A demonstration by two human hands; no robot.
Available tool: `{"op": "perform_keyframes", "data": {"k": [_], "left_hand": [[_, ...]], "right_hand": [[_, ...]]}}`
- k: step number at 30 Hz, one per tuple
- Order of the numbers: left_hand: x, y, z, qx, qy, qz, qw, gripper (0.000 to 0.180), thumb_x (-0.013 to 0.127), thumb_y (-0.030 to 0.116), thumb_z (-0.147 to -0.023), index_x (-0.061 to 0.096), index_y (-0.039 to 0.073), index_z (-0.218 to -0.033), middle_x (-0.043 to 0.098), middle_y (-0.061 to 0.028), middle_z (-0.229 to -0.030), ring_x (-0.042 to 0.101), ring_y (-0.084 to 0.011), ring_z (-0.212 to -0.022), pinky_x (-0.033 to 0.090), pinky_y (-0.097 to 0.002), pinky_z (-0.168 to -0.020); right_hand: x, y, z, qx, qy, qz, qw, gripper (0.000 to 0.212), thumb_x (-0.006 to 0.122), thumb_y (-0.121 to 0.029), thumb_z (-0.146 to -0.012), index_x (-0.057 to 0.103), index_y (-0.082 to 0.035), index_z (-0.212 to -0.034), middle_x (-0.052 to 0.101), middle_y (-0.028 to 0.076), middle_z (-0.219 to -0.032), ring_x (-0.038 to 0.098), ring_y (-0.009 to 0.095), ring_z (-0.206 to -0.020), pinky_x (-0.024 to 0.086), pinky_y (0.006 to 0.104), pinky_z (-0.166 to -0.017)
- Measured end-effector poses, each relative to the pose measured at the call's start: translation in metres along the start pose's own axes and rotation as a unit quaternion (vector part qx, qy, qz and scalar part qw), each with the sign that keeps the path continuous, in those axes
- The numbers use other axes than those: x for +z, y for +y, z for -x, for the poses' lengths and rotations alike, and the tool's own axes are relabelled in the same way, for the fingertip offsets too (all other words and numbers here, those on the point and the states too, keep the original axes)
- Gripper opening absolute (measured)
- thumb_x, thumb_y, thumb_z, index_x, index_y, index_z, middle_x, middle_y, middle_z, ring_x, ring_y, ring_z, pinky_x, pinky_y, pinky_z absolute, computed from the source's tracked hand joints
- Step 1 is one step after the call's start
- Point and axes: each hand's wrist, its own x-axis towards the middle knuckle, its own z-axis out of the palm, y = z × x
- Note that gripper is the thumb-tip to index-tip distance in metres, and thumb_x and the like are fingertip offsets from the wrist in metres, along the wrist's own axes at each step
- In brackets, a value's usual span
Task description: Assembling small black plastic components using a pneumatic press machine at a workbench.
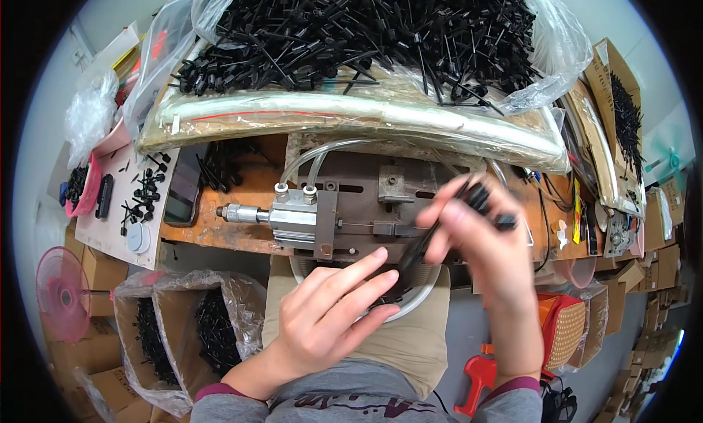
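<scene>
My right hand (483,236), blurred by motion, is closed around several black plastic stemmed pieces (479,197). One long dark end slants down from its fingers toward my left hand (318,317). The left hand is open, its fingers stretched out near that dark end; I cannot tell whether they touch. Just beyond both hands, a small pneumatic press (296,219) is mounted on a dark metal plate. Its thin rod runs right to a little metal block (392,228), partly beside my right fingers. Under the hands, a round container with a clear rim (421,300) sits at my lap, mostly hidden.
A large heap of black stemmed parts (359,35) fills a plastic-lined tray (351,119) at the back. Clear hoses (300,159) arch over the press. Lower left stand lined boxes (172,306) of black parts and a pink fan (64,295). A red-handled tool (480,379) is lower right.
</scene>
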Motion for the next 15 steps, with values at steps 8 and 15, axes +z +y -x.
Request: {"op": "perform_keyframes", "data": {"k": [8,15], "left_hand": [[0.001,0.003,0.007,0.043,-0.048,0.018,0.998,0.034,0.081,0.005,-0.067,0.072,0.004,-0.099,0.07,-0.0079,-0.099,0.065,-0.0192,-0.071,0.05,-0.0277,-0.057],[0.0,0.002,0.013,0.028,-0.058,0.034,0.997,0.033,0.082,0.005,-0.065,0.073,0.005,-0.097,0.071,-0.0059,-0.094,0.065,-0.0182,-0.069,0.048,-0.0272,-0.055]], "right_hand": [[0.003,0.043,0.034,0.097,-0.007,-0.099,0.99,0.016,0.064,-0.001,-0.09,0.06,0.006,-0.104,0.068,0.012,-0.075,0.068,0.017,-0.07,0.056,0.0307,-0.07],[0.001,0.051,0.041,0.083,0.008,-0.087,0.993,0.022,0.065,0.0,-0.09,0.06,0.007,-0.109,0.069,0.013,-0.078,0.068,0.016,-0.072,0.055,0.0302,-0.071]]}}
